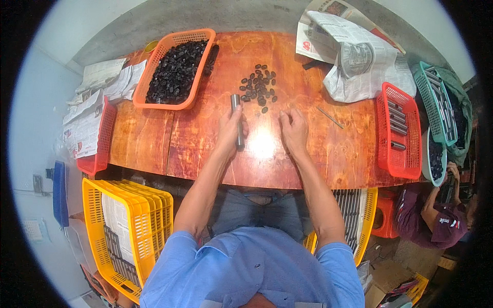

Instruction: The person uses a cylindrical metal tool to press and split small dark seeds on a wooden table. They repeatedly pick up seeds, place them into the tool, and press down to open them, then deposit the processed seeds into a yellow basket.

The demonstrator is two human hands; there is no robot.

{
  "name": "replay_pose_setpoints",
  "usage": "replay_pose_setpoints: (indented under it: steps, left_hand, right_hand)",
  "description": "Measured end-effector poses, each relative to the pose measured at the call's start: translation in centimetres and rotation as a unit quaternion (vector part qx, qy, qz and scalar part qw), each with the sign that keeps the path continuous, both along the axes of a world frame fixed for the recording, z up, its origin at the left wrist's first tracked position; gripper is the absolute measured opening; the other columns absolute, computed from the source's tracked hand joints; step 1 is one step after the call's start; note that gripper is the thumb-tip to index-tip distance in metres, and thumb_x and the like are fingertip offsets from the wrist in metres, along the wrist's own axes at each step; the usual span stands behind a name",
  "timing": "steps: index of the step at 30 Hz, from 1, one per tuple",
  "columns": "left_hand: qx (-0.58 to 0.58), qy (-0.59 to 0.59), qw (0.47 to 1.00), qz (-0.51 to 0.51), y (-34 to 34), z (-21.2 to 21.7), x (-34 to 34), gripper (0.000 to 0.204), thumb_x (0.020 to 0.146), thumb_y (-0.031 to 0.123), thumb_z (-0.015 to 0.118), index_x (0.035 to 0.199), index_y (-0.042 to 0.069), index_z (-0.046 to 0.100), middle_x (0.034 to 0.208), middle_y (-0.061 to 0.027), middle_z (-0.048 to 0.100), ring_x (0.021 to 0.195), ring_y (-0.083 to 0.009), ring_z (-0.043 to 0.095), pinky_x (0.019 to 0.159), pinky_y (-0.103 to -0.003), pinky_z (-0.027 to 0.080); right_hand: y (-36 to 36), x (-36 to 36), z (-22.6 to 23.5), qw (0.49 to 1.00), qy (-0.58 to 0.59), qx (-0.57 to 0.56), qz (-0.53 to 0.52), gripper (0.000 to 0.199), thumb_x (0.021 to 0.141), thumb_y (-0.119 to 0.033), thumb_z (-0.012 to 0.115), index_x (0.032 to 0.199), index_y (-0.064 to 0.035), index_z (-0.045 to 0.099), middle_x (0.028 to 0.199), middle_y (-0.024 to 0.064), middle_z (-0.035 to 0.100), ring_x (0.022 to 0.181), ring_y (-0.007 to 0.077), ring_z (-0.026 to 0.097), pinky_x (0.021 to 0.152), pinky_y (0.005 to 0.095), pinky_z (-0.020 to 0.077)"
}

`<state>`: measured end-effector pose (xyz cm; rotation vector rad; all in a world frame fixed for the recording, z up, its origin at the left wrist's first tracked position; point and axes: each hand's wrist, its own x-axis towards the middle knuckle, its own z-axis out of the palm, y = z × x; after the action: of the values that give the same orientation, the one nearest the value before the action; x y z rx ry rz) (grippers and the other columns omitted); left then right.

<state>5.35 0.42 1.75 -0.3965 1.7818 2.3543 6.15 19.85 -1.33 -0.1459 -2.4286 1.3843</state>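
Head-worn fisheye, steeply down over table [154, 149]

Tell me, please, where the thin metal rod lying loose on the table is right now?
In the head view, the thin metal rod lies on the wooden table, right of the right hand, between it and the red basket, below the crumpled newspaper.

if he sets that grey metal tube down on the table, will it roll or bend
The grey metal tube in the left hand looks rigid, so it is unlikely to bend. Being round and smooth, it would probably roll on the glossy wooden table. It may be fairly heavy for its size.
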Motion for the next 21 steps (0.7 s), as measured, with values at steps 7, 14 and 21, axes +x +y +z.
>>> replay_pose_setpoints:
  steps: [7, 14, 21]
  left_hand:
    - [0.037, 0.012, 0.999, 0.009, -0.4, -1.7, 2.3, 0.031, 0.112, 0.03, 0.045, 0.123, 0.003, 0.054, 0.083, -0.0047, 0.059, 0.06, -0.0133, 0.06, 0.05, -0.027, 0.051]
    - [0.058, 0.085, 0.995, 0.006, -0.4, -2.9, 2.8, 0.031, 0.112, 0.027, 0.046, 0.13, 0.002, 0.052, 0.089, -0.0056, 0.062, 0.064, -0.0126, 0.063, 0.054, -0.026, 0.053]
    - [0.053, 0.09, 0.995, -0.008, -0.6, -2.3, 2.9, 0.035, 0.111, 0.029, 0.047, 0.136, 0.004, 0.05, 0.089, -0.0051, 0.062, 0.066, -0.0124, 0.063, 0.056, -0.026, 0.052]
  right_hand:
    - [-0.8, -0.3, 1.0, 0.992, 0.011, 0.12, 0.028, 0.013, 0.092, -0.015, 0.067, 0.098, -0.0047, 0.073, 0.098, 0.0175, 0.067, 0.099, 0.0402, 0.063, 0.088, 0.0486, 0.0485]
    - [-0.2, -3.3, 1.3, 0.994, 0.031, 0.098, 0.047, 0.015, 0.093, -0.012, 0.065, 0.101, -0.001, 0.071, 0.102, 0.0196, 0.066, 0.099, 0.0404, 0.064, 0.086, 0.0484, 0.0503]
    - [-0.5, -10.0, 2.0, 0.982, 0.057, 0.163, 0.069, 0.018, 0.091, -0.01, 0.067, 0.106, -0.0026, 0.074, 0.101, 0.0189, 0.067, 0.102, 0.0363, 0.065, 0.09, 0.0451, 0.051]
